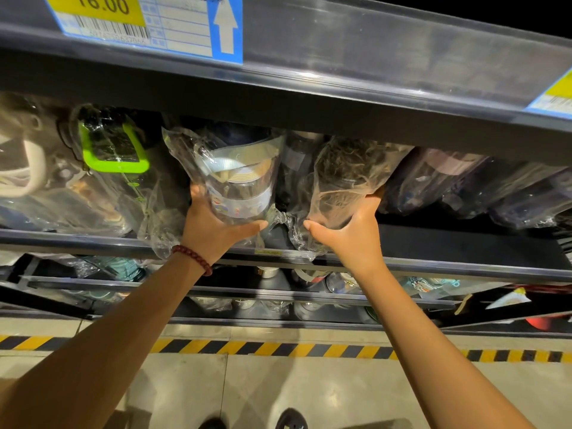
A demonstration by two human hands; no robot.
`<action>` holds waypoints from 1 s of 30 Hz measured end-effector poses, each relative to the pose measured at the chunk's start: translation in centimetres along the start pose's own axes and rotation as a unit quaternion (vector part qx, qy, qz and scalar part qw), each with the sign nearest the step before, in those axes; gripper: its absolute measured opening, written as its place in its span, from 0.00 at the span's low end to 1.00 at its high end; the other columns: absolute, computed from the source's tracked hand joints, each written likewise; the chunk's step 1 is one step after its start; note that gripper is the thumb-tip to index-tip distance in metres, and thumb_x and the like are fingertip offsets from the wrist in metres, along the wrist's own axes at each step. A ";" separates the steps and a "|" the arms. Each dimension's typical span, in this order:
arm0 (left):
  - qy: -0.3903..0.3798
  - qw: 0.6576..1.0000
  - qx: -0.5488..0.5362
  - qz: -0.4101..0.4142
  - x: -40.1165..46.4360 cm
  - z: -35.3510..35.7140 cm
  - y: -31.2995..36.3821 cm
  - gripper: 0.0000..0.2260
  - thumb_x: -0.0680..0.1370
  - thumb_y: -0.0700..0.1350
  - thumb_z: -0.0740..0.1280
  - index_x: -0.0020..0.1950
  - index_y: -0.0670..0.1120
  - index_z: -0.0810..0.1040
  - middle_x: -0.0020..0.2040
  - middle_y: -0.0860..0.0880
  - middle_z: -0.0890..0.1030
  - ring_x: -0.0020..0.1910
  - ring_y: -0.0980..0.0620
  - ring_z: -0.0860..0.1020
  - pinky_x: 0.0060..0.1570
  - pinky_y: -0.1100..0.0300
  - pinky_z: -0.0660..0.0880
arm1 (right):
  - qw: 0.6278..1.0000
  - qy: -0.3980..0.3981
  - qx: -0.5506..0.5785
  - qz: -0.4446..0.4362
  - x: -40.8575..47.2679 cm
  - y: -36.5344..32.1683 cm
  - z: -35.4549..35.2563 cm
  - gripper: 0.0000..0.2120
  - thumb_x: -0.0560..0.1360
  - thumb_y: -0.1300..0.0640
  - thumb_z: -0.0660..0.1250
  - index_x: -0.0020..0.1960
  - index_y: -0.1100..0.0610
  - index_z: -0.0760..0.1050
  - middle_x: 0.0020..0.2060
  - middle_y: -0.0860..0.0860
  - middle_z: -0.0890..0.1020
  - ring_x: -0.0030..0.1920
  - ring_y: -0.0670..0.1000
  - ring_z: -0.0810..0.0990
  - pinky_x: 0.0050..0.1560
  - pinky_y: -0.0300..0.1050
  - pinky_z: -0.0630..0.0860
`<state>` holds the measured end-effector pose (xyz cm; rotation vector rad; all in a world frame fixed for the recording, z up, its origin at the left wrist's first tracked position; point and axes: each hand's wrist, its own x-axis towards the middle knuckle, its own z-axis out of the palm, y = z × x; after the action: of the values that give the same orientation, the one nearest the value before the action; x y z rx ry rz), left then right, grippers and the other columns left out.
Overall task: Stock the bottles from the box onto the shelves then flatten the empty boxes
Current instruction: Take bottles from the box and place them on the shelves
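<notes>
Two bagged bottles on the shelf [433, 243] front: clear bottle [238, 187] clasped in left grip [213, 224], dark bottle [343, 178] clasped in right grip [353, 224]. Alongside, green-handled bottle [114, 147]; above, price tag [102, 13]; below, striped floor tape [278, 348].

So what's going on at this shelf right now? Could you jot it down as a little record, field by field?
setting: shop shelf with bagged bottles in a row
left hand: grips a clear bottle in a plastic bag
right hand: grips a dark bottle in a plastic bag
bottle position: both at the shelf's front, side by side
neighbour: green-handled bottle, further left
price label: yellow, on the shelf edge above
floor: yellow-black striped tape
box: not in view
</notes>
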<state>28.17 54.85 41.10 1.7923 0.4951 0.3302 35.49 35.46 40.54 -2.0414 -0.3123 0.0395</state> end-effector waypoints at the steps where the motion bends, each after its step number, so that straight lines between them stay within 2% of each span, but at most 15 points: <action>1: 0.000 1.000 -0.003 0.000 0.1 0.0 -0.1 0.37 0.62 0.37 0.79 0.58 0.51 0.57 0.56 0.52 0.70 0.56 0.55 0.70 0.58 0.65 0.68 | 1.000 0.012 -0.003 0.000 -0.1 0.1 0.2 0.31 0.63 0.60 0.79 0.52 0.57 0.59 0.44 0.39 0.67 0.45 0.36 0.71 0.43 0.20 0.66; 4: 0.004 1.000 -0.001 0.000 0.1 0.0 -0.3 0.36 0.62 0.37 0.79 0.58 0.51 0.58 0.56 0.52 0.70 0.56 0.55 0.70 0.57 0.66 0.68 | 0.999 0.044 0.018 -0.008 -0.7 -0.2 1.1 0.32 0.63 0.61 0.79 0.52 0.55 0.58 0.46 0.39 0.68 0.46 0.32 0.72 0.44 0.20 0.66; 6: 0.008 1.000 -0.001 0.003 0.1 0.0 -0.3 0.36 0.62 0.36 0.79 0.58 0.51 0.58 0.54 0.54 0.70 0.56 0.56 0.70 0.53 0.73 0.67 | 0.997 0.064 0.047 -0.010 -1.0 -0.4 2.0 0.33 0.63 0.61 0.79 0.55 0.54 0.58 0.47 0.40 0.69 0.47 0.28 0.72 0.45 0.20 0.66; 9: 0.010 1.000 -0.004 0.011 0.1 0.0 -0.4 0.36 0.62 0.35 0.78 0.58 0.52 0.58 0.52 0.56 0.70 0.56 0.56 0.70 0.45 0.82 0.66 | 0.992 0.102 0.074 -0.020 -1.4 -0.6 3.2 0.35 0.63 0.61 0.79 0.60 0.58 0.58 0.50 0.45 0.71 0.46 0.35 0.73 0.48 0.22 0.67; 12: 0.005 1.000 0.000 -0.002 0.0 0.0 -0.3 0.37 0.63 0.36 0.78 0.61 0.50 0.59 0.55 0.54 0.69 0.57 0.57 0.69 0.47 0.80 0.65 | 0.995 0.071 0.065 -0.027 -1.4 -0.3 3.3 0.36 0.63 0.61 0.79 0.59 0.54 0.57 0.51 0.43 0.71 0.50 0.33 0.73 0.49 0.22 0.67; 17: 0.003 1.000 0.011 -0.016 -0.2 0.1 0.2 0.41 0.64 0.37 0.78 0.70 0.44 0.58 0.54 0.57 0.67 0.57 0.58 0.66 0.51 0.76 0.62 | 0.999 -0.019 0.034 -0.015 -0.8 0.1 2.7 0.34 0.64 0.58 0.79 0.57 0.52 0.58 0.51 0.43 0.73 0.52 0.40 0.76 0.50 0.25 0.71; 19: 0.004 1.000 0.014 -0.023 -0.3 0.1 0.2 0.41 0.64 0.38 0.78 0.70 0.45 0.58 0.50 0.60 0.67 0.56 0.58 0.67 0.55 0.71 0.63 | 0.999 -0.033 0.036 -0.007 -0.9 0.2 2.5 0.34 0.64 0.56 0.79 0.59 0.54 0.59 0.54 0.47 0.74 0.54 0.41 0.76 0.53 0.27 0.72; 21: 0.006 0.999 0.010 -0.029 -0.4 0.2 0.2 0.38 0.64 0.38 0.78 0.66 0.49 0.59 0.48 0.62 0.68 0.56 0.58 0.68 0.56 0.68 0.65 | 0.998 -0.045 0.038 -0.003 -0.9 0.1 2.4 0.35 0.64 0.56 0.79 0.60 0.57 0.59 0.56 0.47 0.75 0.55 0.38 0.75 0.54 0.27 0.72; 23: 0.010 0.999 -0.001 -0.039 -0.4 0.1 0.0 0.37 0.63 0.40 0.79 0.63 0.50 0.60 0.52 0.58 0.72 0.56 0.57 0.71 0.56 0.67 0.67 | 0.998 -0.055 0.037 0.003 -1.0 -0.1 2.2 0.35 0.65 0.58 0.79 0.59 0.55 0.57 0.53 0.40 0.71 0.52 0.30 0.72 0.50 0.21 0.67; 25: 0.007 0.999 -0.017 -0.050 -0.2 0.0 -0.4 0.42 0.61 0.40 0.80 0.69 0.45 0.60 0.59 0.52 0.73 0.58 0.56 0.73 0.53 0.70 0.69 | 0.998 -0.060 0.035 0.005 -0.9 -0.3 2.1 0.36 0.64 0.58 0.79 0.58 0.52 0.55 0.52 0.35 0.67 0.51 0.30 0.71 0.48 0.18 0.65; 28: 0.000 0.999 -0.017 -0.045 0.0 -0.3 -0.7 0.42 0.59 0.41 0.81 0.68 0.40 0.63 0.59 0.48 0.77 0.57 0.54 0.77 0.47 0.75 0.73 | 0.997 -0.072 0.030 0.024 -0.9 -0.8 1.6 0.36 0.63 0.56 0.80 0.58 0.52 0.57 0.52 0.37 0.68 0.52 0.35 0.72 0.49 0.21 0.68; 30: -0.002 0.999 0.000 -0.036 -0.3 -0.6 -0.5 0.41 0.60 0.42 0.81 0.67 0.38 0.65 0.57 0.40 0.77 0.58 0.47 0.77 0.50 0.69 0.75 | 0.996 -0.072 0.035 0.044 -1.1 -1.4 0.9 0.34 0.63 0.55 0.80 0.56 0.53 0.58 0.51 0.39 0.70 0.52 0.37 0.72 0.52 0.28 0.72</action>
<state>27.60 55.30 40.80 1.7695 0.5541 0.2762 33.99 36.59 41.20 -1.9858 -0.3057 0.2500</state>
